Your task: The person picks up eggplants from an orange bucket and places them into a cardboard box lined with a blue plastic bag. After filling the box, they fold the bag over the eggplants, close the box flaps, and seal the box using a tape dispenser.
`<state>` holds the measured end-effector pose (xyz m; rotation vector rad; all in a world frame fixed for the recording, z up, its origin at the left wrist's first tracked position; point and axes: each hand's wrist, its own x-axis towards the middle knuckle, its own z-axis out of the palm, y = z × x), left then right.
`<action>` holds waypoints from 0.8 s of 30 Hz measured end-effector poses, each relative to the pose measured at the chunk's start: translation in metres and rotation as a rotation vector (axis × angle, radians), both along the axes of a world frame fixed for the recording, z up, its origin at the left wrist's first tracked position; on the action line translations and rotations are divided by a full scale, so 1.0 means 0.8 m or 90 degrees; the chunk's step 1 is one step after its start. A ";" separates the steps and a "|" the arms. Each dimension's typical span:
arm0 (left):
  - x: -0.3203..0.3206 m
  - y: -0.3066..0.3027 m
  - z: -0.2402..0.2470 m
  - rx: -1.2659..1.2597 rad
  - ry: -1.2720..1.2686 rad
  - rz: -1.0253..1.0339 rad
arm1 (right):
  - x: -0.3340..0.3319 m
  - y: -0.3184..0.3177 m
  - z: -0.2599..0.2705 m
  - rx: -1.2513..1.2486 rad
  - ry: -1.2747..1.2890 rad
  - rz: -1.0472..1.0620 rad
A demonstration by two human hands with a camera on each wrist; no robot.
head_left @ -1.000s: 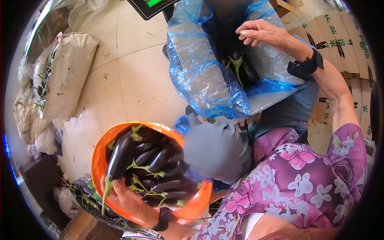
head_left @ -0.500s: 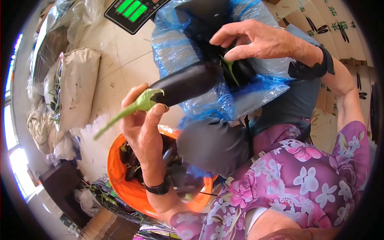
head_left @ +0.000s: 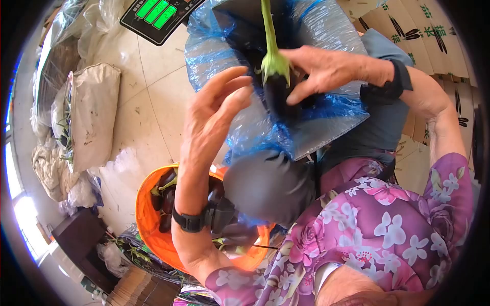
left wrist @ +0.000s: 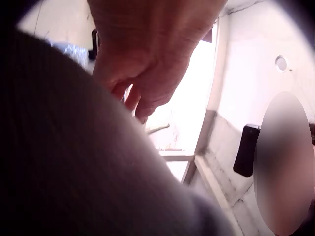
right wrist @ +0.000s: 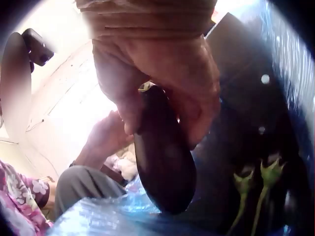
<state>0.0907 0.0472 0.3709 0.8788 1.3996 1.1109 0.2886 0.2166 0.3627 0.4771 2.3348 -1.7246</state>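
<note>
My right hand (head_left: 326,69) grips a dark eggplant (head_left: 278,97) near its green cap, thumb on one side and fingers on the other. In the right wrist view the eggplant (right wrist: 165,152) hangs with its blunt end down, over the box lined with blue plastic film (head_left: 245,117). Other eggplants lie in that box, their green stems (right wrist: 268,174) showing in the right wrist view. My left hand (head_left: 217,104) is just left of the held eggplant, fingers loosely bent and holding nothing. An orange basket (head_left: 145,204) of eggplants stands below my left forearm, which partly covers it.
A scale display (head_left: 158,13) with green digits stands beyond the box. A pale sack (head_left: 94,115) lies on the floor to the left. Printed cardboard (head_left: 418,30) is at the right. My grey-covered knee (head_left: 265,186) is between basket and box.
My left hand has lifted an eggplant from the orange basket, carried it to the lined box and let go of it. The right hand has taken hold of it, and its stem now points away.
</note>
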 end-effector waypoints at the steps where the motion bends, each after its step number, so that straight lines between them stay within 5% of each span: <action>1: -0.004 -0.013 0.000 0.024 0.013 0.050 | 0.007 0.009 -0.003 0.020 0.032 -0.022; 6: -0.032 -0.078 -0.017 0.025 0.075 0.225 | 0.025 0.043 0.003 0.214 0.055 -0.118; 8: -0.033 -0.109 -0.044 -0.002 0.092 0.289 | 0.025 0.041 -0.007 0.472 0.189 -0.021; 15: -0.004 -0.169 -0.129 -0.064 0.045 0.437 | -0.018 0.039 -0.113 0.965 0.370 0.298; 24: 0.045 -0.206 -0.164 -0.143 -0.121 0.581 | -0.032 0.030 -0.174 0.867 0.314 0.324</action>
